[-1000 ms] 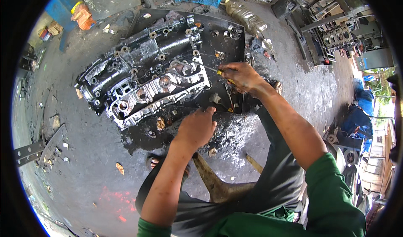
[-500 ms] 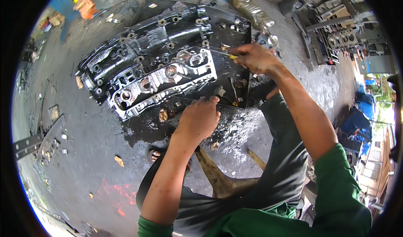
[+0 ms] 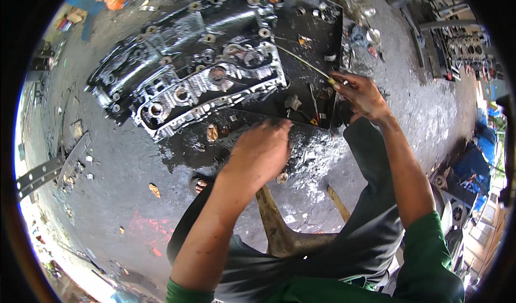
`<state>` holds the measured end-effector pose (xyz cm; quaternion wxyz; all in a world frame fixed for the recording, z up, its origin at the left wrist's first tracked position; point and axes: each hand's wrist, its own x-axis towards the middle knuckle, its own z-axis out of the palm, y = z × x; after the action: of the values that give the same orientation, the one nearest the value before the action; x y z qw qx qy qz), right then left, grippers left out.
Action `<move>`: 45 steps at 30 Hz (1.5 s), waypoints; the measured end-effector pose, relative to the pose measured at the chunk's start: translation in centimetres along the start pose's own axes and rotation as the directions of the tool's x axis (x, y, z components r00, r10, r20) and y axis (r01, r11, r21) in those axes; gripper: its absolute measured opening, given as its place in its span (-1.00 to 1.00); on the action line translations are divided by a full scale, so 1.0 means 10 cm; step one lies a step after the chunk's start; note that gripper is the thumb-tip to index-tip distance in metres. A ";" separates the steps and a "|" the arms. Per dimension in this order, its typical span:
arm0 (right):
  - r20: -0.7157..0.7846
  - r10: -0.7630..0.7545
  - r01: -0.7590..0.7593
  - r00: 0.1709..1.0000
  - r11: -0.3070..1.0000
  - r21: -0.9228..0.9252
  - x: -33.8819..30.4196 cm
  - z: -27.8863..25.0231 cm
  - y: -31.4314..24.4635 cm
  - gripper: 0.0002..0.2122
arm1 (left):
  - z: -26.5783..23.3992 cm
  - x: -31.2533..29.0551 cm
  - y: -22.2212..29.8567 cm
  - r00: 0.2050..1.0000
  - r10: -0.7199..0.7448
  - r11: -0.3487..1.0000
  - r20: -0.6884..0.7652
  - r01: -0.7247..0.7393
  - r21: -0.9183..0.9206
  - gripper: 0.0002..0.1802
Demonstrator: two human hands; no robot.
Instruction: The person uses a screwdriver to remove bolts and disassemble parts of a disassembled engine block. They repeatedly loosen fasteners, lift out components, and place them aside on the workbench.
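gripping a thin rod (image 3: pixel 303 62) by its yellow end, r hand (image 3: pixel 364 96) aims it at the engine part (image 3: pixel 217 77) lying partly over the black tray (image 3: pixel 317 45), l hand (image 3: pixel 262 148) curled nearby, can't tell if empty, steady wrist n light pressure prob best

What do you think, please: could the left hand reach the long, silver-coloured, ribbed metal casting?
Probably yes: the left hand is near the casting, and nothing visible seems to block the way.
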<state>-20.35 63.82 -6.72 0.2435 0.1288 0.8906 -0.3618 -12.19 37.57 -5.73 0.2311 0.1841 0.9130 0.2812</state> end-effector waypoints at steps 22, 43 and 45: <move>-0.187 -0.437 0.405 0.880 0.895 -0.186 -0.02 -0.29 -0.49 -0.75 | 0.09 0.30 0.04 0.961 -0.179 0.981 0.212 0.190 -0.031 -0.55; 0.003 0.005 -0.005 1.000 0.743 0.669 -0.11 0.21 -0.19 -0.73 | 0.02 0.46 0.12 0.984 -0.139 0.989 0.108 0.144 -0.045 -0.54; 0.053 0.049 -0.072 0.997 0.731 0.678 -0.11 0.26 -0.21 -0.72 | 0.02 0.46 0.11 0.988 -0.127 0.991 0.092 0.131 -0.035 -0.54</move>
<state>-19.39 60.44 -6.53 0.2054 0.2319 0.6883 -0.6559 -15.68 40.65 -6.72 0.2934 0.1323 0.9058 0.2756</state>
